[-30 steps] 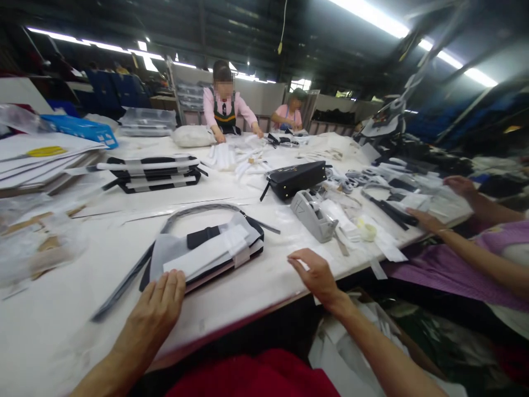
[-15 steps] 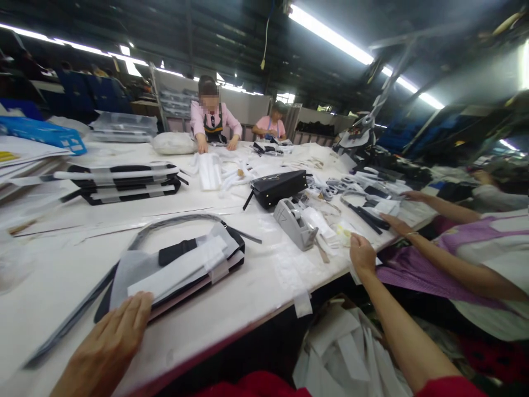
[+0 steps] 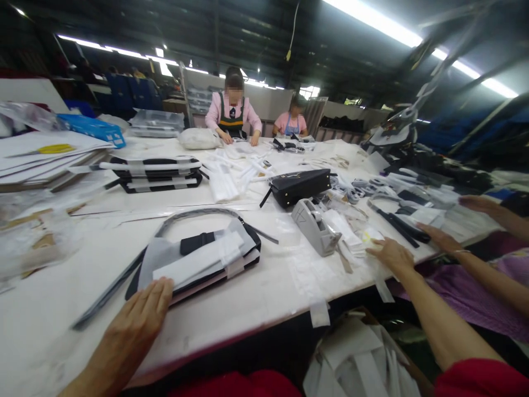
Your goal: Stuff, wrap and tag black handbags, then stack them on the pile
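Observation:
A black handbag (image 3: 196, 240) lies on the table in front of me, partly covered by white wrapping paper and tape. Its wrapped strap (image 3: 194, 212) loops behind it. My left hand (image 3: 134, 322) rests flat on the bag's near left corner, fingers stretched out. Over to the right, my right hand (image 3: 392, 255) reaches to white paper strips (image 3: 345, 229) and a small yellow-marked piece (image 3: 369, 236). Its fingers are drawn together at the tips; what they hold, if anything, is too small to make out. A grey tape dispenser (image 3: 316, 229) stands between the bag and that hand.
Another black bag (image 3: 301, 187) sits behind the dispenser, and a wrapped one (image 3: 157, 173) lies back left. Tape pieces (image 3: 320, 314) hang from the table edge above a box of paper scraps (image 3: 363, 353). A co-worker's hands (image 3: 442, 240) work at the right.
My view has turned left, so things appear shifted right. My right hand has reached forward to the small yellow-marked piece. My left hand stays on the handbag.

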A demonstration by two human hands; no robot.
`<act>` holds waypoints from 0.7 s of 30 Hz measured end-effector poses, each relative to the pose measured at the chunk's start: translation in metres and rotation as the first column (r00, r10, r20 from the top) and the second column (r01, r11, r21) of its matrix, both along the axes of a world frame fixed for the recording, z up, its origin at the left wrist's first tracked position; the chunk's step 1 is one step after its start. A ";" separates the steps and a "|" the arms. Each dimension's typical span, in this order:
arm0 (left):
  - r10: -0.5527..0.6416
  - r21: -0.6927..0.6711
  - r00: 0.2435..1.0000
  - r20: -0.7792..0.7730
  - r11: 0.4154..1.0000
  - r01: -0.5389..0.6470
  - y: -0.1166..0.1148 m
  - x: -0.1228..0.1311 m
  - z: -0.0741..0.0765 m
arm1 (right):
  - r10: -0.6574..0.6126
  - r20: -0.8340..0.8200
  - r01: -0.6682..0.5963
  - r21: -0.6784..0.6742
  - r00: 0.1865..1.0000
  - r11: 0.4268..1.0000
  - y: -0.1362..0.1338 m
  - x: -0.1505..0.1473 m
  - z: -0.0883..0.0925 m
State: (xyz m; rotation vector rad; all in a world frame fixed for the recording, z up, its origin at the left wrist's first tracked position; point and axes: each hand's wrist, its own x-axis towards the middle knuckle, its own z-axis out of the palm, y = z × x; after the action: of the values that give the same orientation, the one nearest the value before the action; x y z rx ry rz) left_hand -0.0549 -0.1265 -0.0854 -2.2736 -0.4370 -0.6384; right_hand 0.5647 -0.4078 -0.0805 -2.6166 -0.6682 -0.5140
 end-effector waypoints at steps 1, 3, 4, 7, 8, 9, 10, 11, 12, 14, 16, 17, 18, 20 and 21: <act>0.003 -0.004 1.000 0.003 1.000 -0.003 0.000 0.000 -0.001 | 0.010 -0.010 -0.010 0.022 1.000 1.000 0.000 -0.003 0.003; 0.009 -0.011 1.000 0.010 1.000 -0.009 0.001 0.000 -0.002 | 0.013 -0.011 -0.011 0.121 1.000 0.993 0.001 -0.019 0.010; 0.009 -0.015 1.000 0.013 1.000 -0.009 0.001 0.000 -0.003 | 0.013 -0.004 -0.012 0.202 1.000 0.979 0.002 -0.032 0.015; 0.016 -0.033 1.000 0.007 0.999 -0.015 0.001 -0.001 -0.003 | 0.118 -0.039 -0.094 0.378 0.992 0.921 0.013 -0.088 0.026; 0.018 -0.037 1.000 0.005 0.999 -0.017 0.001 -0.001 -0.003 | 0.199 -0.070 -0.157 0.385 0.977 0.909 0.019 -0.111 0.028; 0.020 -0.042 1.000 0.004 0.999 -0.020 0.001 -0.001 -0.003 | 0.272 -0.102 -0.217 0.372 0.957 0.903 0.025 -0.133 0.029; 0.024 -0.048 1.000 0.004 0.999 -0.024 0.001 -0.001 -0.004 | 0.324 -0.125 -0.263 0.352 0.938 0.898 0.032 -0.154 0.028; 0.027 -0.056 1.000 0.004 0.998 -0.027 0.001 -0.001 -0.005 | 0.380 -0.153 -0.316 0.328 0.912 0.890 0.038 -0.172 0.026; 0.031 -0.066 1.000 0.002 0.997 -0.031 0.001 -0.002 -0.006 | 0.438 -0.179 -0.370 0.313 0.881 0.874 0.044 -0.188 0.022; 0.038 -0.084 0.999 -0.003 0.996 -0.038 0.001 -0.002 -0.007 | 0.566 -0.239 -0.493 0.304 0.789 0.815 0.054 -0.208 0.009; 0.035 -0.087 0.999 -0.004 0.996 -0.035 0.001 -0.003 -0.009 | 0.659 -0.287 -0.586 0.305 0.696 0.751 0.062 -0.216 -0.007; 0.032 -0.084 0.999 -0.003 0.996 -0.032 0.000 -0.003 -0.009 | 0.677 -0.301 -0.608 0.300 0.671 0.735 0.064 -0.216 -0.015; 0.031 -0.081 1.000 -0.002 0.996 -0.031 0.000 -0.003 -0.009 | 0.679 -0.307 -0.612 0.292 0.668 0.735 0.066 -0.215 -0.021; 0.038 -0.079 0.999 -0.005 0.996 -0.038 -0.001 -0.004 -0.008 | 0.654 -0.308 -0.587 0.287 0.691 0.757 0.069 -0.210 -0.029; 0.045 -0.080 0.999 -0.005 0.996 -0.045 -0.001 -0.004 -0.008 | 0.639 -0.319 -0.564 0.303 0.700 0.768 0.070 -0.207 -0.031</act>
State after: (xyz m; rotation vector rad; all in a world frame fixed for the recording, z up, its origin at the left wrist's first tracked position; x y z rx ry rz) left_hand -0.0590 -0.1277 -0.0935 -2.3333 -0.5193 -0.6037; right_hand 0.3574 -0.3374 -0.1115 -2.0450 -1.1982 0.1706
